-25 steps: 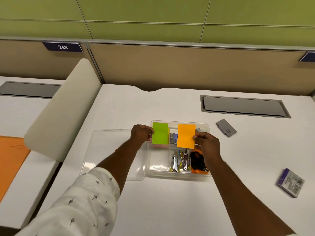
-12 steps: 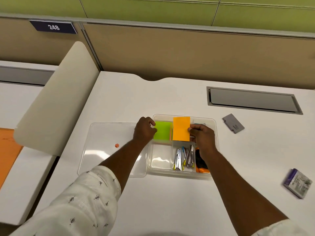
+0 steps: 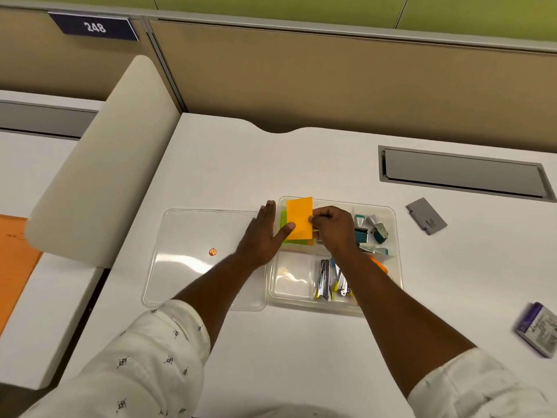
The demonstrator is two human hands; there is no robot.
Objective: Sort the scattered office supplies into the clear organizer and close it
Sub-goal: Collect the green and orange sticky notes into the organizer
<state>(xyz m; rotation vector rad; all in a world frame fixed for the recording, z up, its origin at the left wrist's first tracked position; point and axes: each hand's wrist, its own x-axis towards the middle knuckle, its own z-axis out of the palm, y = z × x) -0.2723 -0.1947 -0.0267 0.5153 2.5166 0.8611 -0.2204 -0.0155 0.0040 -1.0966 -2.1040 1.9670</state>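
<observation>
The clear organizer (image 3: pixel 396 267) sits open on the white desk. My right hand (image 3: pixel 333 229) pinches an orange sticky-note pad (image 3: pixel 299 217) over its back left compartment. A green pad (image 3: pixel 284 222) lies under the orange one in that compartment. My left hand (image 3: pixel 262 233) lies flat with straight fingers at the organizer's left rim, its thumb touching the orange pad. Small staplers and clips (image 3: pixel 372 232) fill the back right compartment. Staple removers (image 3: pixel 325 279) lie in the front middle one. The clear lid (image 3: pixel 193 260) lies flat to the left of the organizer.
A small orange disc (image 3: pixel 212 252) rests on the lid. A grey card holder (image 3: pixel 426 216) lies right of the organizer. A purple box of staples (image 3: pixel 538 331) sits near the right edge. A grey cable hatch (image 3: pixel 461 173) is set in the desk behind. A cream divider (image 3: pixel 99 164) stands left.
The green pad went down into the back left compartment and my left hand let go of it and flattened. My right hand carried the orange pad left, over the green one.
</observation>
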